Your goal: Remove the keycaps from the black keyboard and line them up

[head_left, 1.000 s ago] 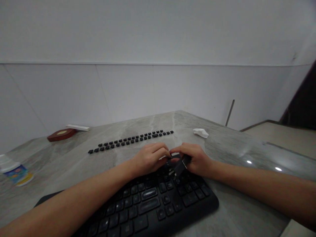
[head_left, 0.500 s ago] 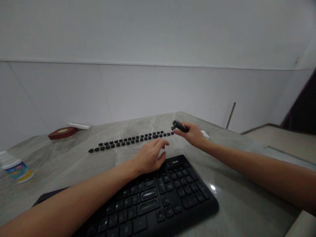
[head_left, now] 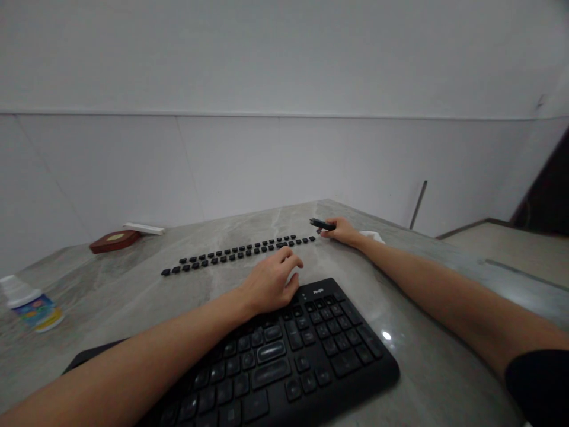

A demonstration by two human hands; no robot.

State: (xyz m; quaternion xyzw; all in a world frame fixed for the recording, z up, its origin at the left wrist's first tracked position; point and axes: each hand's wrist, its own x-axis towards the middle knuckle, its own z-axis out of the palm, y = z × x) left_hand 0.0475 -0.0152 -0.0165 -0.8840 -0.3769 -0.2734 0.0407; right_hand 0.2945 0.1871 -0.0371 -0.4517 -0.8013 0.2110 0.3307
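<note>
A black keyboard lies before me, its number pad at the right and some gaps among the top keys. My left hand rests on its upper edge, fingers loosely bent and thumb apart, with nothing held. Beyond it, two rows of loose black keycaps run across the tabletop. At their right end my right hand is closed around a slim black handheld tool, which points left. A small dark piece shows by its fingertips; I cannot tell whether it is held or lying on the table.
A white bottle with a colourful label is at the left. Farther back are a reddish-brown box and a white strip. Some white material lies behind my right wrist. The grey table meets a pale wall.
My right hand has moved down to the tabletop by the end of the keycap rows, turning the black tool flatter. The left hand stays on the keyboard's edge.
</note>
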